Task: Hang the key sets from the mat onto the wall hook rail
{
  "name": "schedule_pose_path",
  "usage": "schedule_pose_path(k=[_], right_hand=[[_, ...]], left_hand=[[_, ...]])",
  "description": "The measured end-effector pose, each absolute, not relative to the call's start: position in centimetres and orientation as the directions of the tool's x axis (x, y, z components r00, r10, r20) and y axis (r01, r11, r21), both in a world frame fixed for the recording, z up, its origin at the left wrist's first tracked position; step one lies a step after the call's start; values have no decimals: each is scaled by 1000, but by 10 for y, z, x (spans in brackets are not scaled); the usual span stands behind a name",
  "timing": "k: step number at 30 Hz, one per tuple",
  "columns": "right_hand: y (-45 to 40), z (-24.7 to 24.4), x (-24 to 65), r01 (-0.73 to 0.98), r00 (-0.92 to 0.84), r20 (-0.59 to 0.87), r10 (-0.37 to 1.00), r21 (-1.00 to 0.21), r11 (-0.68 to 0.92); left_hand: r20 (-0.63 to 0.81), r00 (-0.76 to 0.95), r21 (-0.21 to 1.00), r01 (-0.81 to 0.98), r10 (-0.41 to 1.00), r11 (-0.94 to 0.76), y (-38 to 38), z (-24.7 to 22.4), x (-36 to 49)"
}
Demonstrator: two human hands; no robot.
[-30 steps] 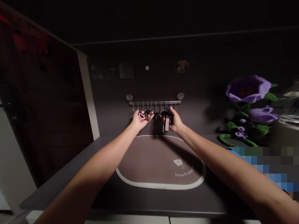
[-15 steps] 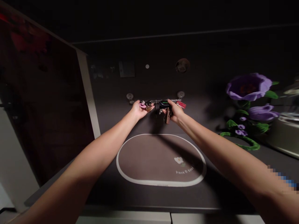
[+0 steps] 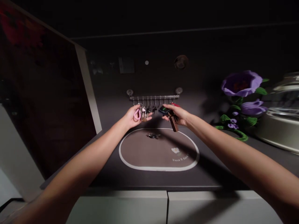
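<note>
My left hand [image 3: 135, 116] is closed around a bunch of keyrings with a pink loop [image 3: 137, 114] and small metallic charms. My right hand [image 3: 178, 114] grips a bunch of keys with a dark fob [image 3: 163, 109], a brown tag [image 3: 173, 123] and a red piece partly covered by the fingers. Just beyond both hands, a clear hook rail [image 3: 154, 97] is fixed to the back panel. A small black item [image 3: 155, 109] appears to hang from a middle hook. Below, a bunch of dark keys [image 3: 153, 136] lies on the oval mat [image 3: 149, 152].
Purple flowers [image 3: 243, 84] with green stems stand on the right, beside a pale container with a clear lid [image 3: 277, 124]. The dark counter [image 3: 130, 180] ends above white cabinet fronts [image 3: 126, 207]. A pale upright panel edge [image 3: 87, 90] bounds the left side.
Both hands have come down and away from the rail with their bunches, uncovering the hooks. A bunch of dark keys now lies on the mat where none showed before.
</note>
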State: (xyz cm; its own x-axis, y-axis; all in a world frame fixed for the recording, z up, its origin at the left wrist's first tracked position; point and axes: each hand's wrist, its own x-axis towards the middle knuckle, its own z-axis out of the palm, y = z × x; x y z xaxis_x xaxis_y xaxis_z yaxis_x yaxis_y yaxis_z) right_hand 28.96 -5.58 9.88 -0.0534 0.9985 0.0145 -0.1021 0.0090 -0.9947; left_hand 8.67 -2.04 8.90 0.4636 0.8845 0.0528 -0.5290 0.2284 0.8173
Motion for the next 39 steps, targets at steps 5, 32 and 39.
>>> schedule_pose_path(k=[5,32,39], right_hand=[[-67,44,313,322,-219,-141,965,-944,-65],[23,71,254,767,348,563,750,-630,117],[0,108,246,776,115,651,751,-531,341]], left_hand=[[-193,498,933,-172,845,315,-25,32,69],[222,345,751,537,912,-385,-18,-13,44],[317,365,635,604,875,-482,-16,-14,39]])
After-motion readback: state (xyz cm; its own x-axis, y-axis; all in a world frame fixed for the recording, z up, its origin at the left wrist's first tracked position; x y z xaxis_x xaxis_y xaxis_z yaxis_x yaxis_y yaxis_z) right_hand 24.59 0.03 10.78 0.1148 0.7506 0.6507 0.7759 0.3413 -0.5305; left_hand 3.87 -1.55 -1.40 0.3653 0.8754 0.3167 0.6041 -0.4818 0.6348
